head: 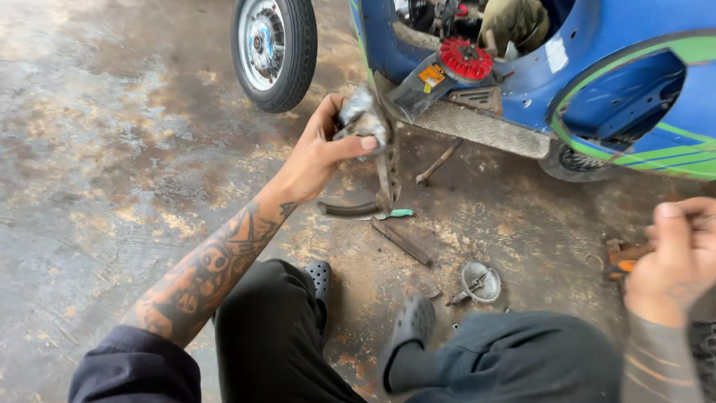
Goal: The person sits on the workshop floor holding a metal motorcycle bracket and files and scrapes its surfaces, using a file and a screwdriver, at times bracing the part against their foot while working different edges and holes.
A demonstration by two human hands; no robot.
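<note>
Your left hand (322, 153) sits mid-frame, slightly left of centre, arm stretched out from the lower left. Fingers are curled and the thumb is pressed across a dull grey metal part (363, 119), so it's closed w/ a firm grip on that part. The part is held up in the air, just in front of the blue vehicle body (597, 52) that fills the upper right; a long metal strip (388, 175) hangs or stands right below it, can't tell if it's attached.

Your right hand (680, 257) is at the right edge, blurred, fingers bent over near some orange-handled tools (620, 257) on the floor. Can't tell if it's actually got hold of anything.

On the stained concrete floor (112, 149), btw. your hands: a flat metal bar (402, 242), a round shiny metal cap (480, 281), a small green piece (400, 213) and a curved dark strip (349, 210). A wheel (274, 48) stands at top centre-left, apart from the body. A red finned part (465, 58) shows in the vehicle's opening, upper centre. Your dark clogs (410, 325) are at the bottom centre, knees either side.
</note>
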